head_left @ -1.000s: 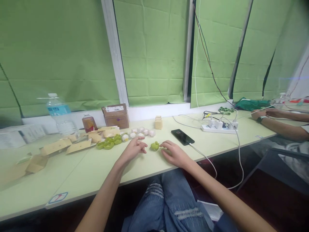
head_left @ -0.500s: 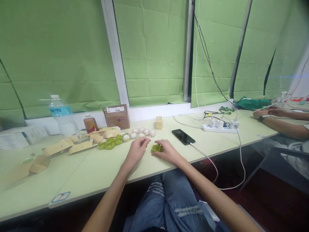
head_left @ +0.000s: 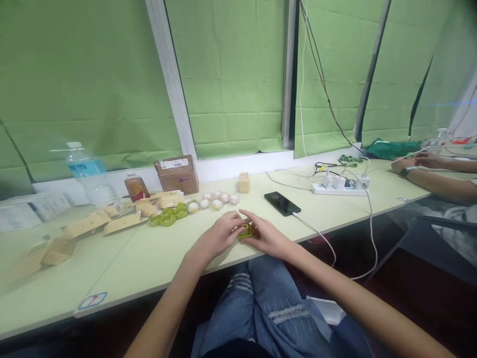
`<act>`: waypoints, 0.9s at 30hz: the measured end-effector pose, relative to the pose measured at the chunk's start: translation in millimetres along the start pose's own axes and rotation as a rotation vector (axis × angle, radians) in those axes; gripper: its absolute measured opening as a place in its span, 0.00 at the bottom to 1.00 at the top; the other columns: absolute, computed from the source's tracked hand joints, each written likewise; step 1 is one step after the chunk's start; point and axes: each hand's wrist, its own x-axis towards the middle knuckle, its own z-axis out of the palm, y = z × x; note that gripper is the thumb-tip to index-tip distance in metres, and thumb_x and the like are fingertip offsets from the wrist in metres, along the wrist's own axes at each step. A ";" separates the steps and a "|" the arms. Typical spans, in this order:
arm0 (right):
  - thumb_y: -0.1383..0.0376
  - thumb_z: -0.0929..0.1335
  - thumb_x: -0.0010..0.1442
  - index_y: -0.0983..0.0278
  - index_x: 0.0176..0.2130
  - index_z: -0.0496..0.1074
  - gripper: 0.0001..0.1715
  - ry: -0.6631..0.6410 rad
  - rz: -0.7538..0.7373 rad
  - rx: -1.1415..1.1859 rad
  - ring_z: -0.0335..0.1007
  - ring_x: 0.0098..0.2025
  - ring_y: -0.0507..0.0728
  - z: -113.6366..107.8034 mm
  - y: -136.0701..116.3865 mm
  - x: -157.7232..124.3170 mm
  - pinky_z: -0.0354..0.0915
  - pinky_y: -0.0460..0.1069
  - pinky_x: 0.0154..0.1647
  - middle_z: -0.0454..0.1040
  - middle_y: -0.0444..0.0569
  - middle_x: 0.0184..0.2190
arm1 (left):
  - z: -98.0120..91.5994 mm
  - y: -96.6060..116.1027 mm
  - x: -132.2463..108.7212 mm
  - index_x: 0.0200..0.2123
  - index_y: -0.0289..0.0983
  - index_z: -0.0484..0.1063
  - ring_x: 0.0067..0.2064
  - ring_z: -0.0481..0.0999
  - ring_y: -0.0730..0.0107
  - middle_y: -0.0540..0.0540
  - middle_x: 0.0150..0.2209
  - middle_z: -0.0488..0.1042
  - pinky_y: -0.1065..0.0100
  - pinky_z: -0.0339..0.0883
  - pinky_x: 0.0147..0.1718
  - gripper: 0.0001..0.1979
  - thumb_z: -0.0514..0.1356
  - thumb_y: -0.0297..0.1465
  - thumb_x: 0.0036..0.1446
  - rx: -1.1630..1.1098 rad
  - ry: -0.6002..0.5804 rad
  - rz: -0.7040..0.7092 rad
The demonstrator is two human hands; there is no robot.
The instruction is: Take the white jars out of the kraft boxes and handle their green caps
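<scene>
My right hand (head_left: pixel 267 233) curls around a small green cup (head_left: pixel 245 231) with a wavy rim, just above or on the table near its front edge. My left hand (head_left: pixel 225 229) is closed, its fingertips at the cup's opening. Something small and yellowish shows there, too small to name. Beyond my left hand are several pale, round pieces in clear wrapping (head_left: pixel 216 204), some with yellow on them. Left of those sit more green wavy cups (head_left: pixel 168 217), joined or touching.
A black phone (head_left: pixel 282 203) on a white cable lies to the right, before a power strip (head_left: pixel 340 188). Farther back are small tan boxes (head_left: pixel 244 183), a cardboard box (head_left: pixel 178 175), a drink bottle (head_left: pixel 136 186) and a large water bottle (head_left: pixel 87 174). Another person's hands (head_left: pixel 406 163) rest at far right.
My left hand has moved right, from beside the green cup to its opening, bringing something small and yellowish. My right hand stays around the cup. The view has shifted slightly.
</scene>
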 end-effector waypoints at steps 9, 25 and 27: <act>0.63 0.71 0.65 0.58 0.71 0.53 0.42 0.042 -0.050 -0.127 0.73 0.47 0.61 4.4 -0.5 -2.6 0.70 0.58 0.52 0.75 0.56 0.49 | 5.4 -1.5 1.0 0.40 0.39 0.77 0.50 0.74 0.54 0.40 0.45 0.77 0.57 0.66 0.53 0.13 0.54 0.22 0.61 0.042 -0.009 -0.011; 0.65 0.74 0.61 0.57 0.70 0.55 0.44 -0.118 0.033 0.112 0.68 0.33 0.52 -6.6 -2.5 6.4 0.68 0.48 0.38 0.74 0.43 0.38 | 8.0 -7.4 -0.9 0.32 0.38 0.75 0.38 0.74 0.59 0.42 0.35 0.77 0.65 0.65 0.40 0.10 0.55 0.25 0.62 0.031 -0.084 -0.058; 0.65 0.75 0.60 0.56 0.70 0.55 0.46 -0.140 0.056 0.194 0.67 0.32 0.51 -9.8 -1.4 8.6 0.67 0.47 0.36 0.74 0.42 0.37 | 10.2 -5.3 -1.1 0.33 0.38 0.76 0.38 0.74 0.59 0.42 0.35 0.78 0.65 0.64 0.40 0.10 0.55 0.26 0.63 0.046 -0.088 -0.061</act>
